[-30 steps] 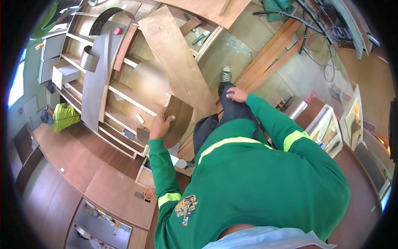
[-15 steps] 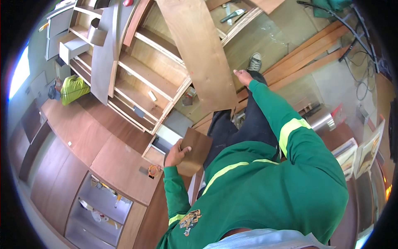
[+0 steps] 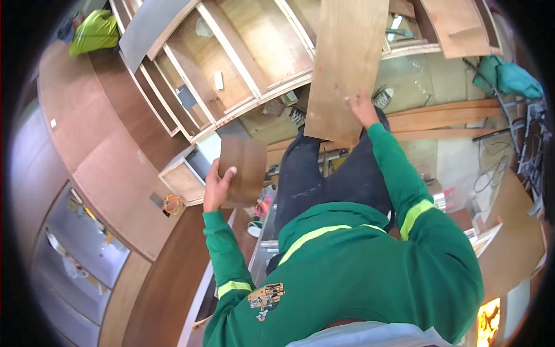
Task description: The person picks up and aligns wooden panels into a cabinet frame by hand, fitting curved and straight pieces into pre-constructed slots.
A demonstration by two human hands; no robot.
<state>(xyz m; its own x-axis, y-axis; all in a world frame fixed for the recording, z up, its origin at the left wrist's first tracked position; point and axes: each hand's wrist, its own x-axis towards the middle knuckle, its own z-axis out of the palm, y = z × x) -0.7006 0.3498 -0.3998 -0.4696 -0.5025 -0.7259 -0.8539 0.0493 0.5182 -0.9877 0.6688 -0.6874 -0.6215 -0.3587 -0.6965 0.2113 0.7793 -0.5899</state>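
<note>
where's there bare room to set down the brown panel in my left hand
The brown counter has a bare stretch between the small white piece and the orange cord. The long plywood board looks bare beyond the right hand. It's crowded at right, where a teal bag sits by a black metal frame.

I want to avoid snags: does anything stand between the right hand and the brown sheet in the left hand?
Nothing clearly does. In view, the long board and dark trousers lie between the right hand and the brown sheet in the left hand, but both seem lower; depth is hard to judge.
</note>
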